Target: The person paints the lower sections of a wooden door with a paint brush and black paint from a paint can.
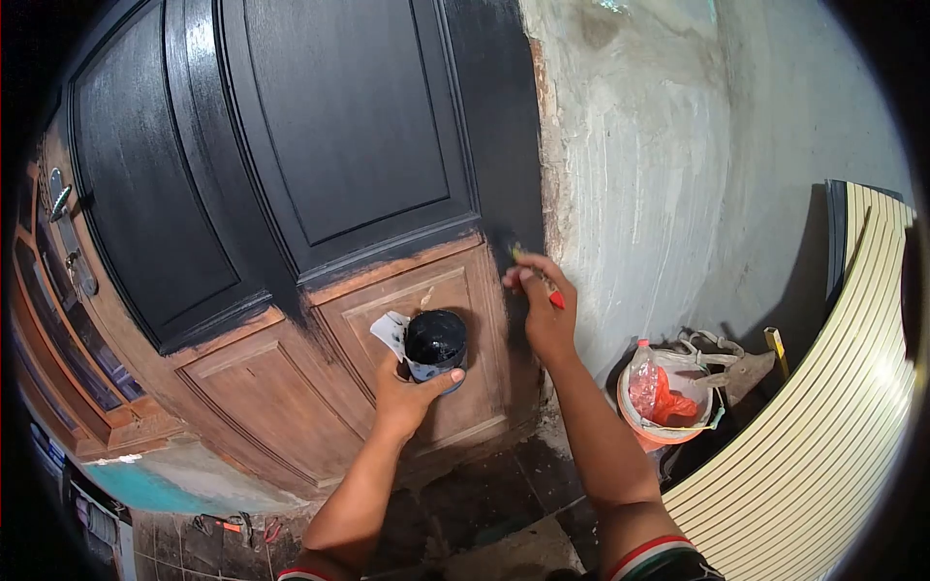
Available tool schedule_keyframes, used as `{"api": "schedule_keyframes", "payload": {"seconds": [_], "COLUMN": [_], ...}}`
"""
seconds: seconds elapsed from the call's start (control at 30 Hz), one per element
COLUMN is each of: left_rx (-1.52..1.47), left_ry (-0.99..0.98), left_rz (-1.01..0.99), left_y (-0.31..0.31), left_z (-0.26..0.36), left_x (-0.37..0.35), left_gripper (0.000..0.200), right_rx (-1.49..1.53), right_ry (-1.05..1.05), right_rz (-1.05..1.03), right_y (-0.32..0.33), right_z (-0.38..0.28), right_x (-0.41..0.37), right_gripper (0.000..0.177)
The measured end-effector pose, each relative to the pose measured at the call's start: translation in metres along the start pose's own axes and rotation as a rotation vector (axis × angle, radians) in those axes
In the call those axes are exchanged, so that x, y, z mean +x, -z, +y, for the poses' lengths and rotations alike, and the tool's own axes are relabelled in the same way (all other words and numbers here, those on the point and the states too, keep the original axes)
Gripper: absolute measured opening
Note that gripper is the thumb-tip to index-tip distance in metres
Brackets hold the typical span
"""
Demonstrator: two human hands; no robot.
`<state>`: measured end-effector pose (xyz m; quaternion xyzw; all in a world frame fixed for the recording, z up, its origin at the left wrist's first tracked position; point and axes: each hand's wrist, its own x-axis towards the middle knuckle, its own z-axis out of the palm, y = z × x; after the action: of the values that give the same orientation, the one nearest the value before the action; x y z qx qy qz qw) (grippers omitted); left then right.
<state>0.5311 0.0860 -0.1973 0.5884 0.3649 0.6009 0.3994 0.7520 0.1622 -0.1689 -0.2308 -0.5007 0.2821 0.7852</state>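
- Fingers of the right hand (pixel 550 320), in the head view, are bent closed, pinching a red-ended paintbrush (pixel 556 299) before the right edge of the paneled wooden door (pixel 354 126); whether its bristles touch cannot be told.
- Left hand (pixel 407 399): fingers and thumb part-open, curled round a paint cup (pixel 425 370) before the door's lower right panel.
- Inside lies wet-looking black paint (pixel 436 334); the cup is probably light, slippery where smeared, and spillable if tipped. Best held low, round its wall.
- The brush should be light, stiff-handled and soft-tipped; its handle suits a pinch.
- Right of the door stands a bucket (pixel 647 432).
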Motion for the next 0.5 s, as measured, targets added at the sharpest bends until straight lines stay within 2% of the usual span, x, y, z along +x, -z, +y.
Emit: {"api": "schedule_keyframes", "payload": {"seconds": [0.03, 0.13, 0.17, 0.27, 0.37, 0.47, 0.5], "left_rx": [0.010, 0.044, 0.039, 0.027, 0.041, 0.041, 0.033], "left_ry": [0.000, 0.045, 0.050, 0.032, 0.038, 0.038, 0.026], "left_rz": [-0.007, -0.021, -0.026, -0.036, -0.034, -0.021, -0.017], "left_y": [0.000, 0.004, 0.005, 0.007, 0.013, 0.011, 0.010], "left_z": [-0.001, -0.011, -0.012, -0.013, -0.012, -0.013, -0.016], "left_x": [-0.001, -0.001, -0.003, -0.001, 0.003, 0.009, 0.011], "left_gripper": [0.064, 0.070, 0.070, 0.070, 0.071, 0.070, 0.068], "right_rx": [0.041, -0.112, -0.221, -0.674, -0.705, -0.328, -0.190], "right_ry": [0.077, 0.065, -0.008, -0.065, -0.327, -0.238, -0.116], "right_rz": [0.007, 0.005, 0.002, -0.194, -0.221, -0.089, -0.070], "right_y": [-0.006, 0.002, 0.013, 0.046, 0.063, 0.033, 0.018], "right_z": [-0.009, 0.015, 0.033, 0.062, 0.065, 0.023, 0.003], "right_x": [0.002, -0.004, -0.013, -0.042, -0.037, -0.003, 0.006], "right_gripper": [0.019, 0.019, 0.019, 0.021, 0.032, 0.033, 0.031]}}
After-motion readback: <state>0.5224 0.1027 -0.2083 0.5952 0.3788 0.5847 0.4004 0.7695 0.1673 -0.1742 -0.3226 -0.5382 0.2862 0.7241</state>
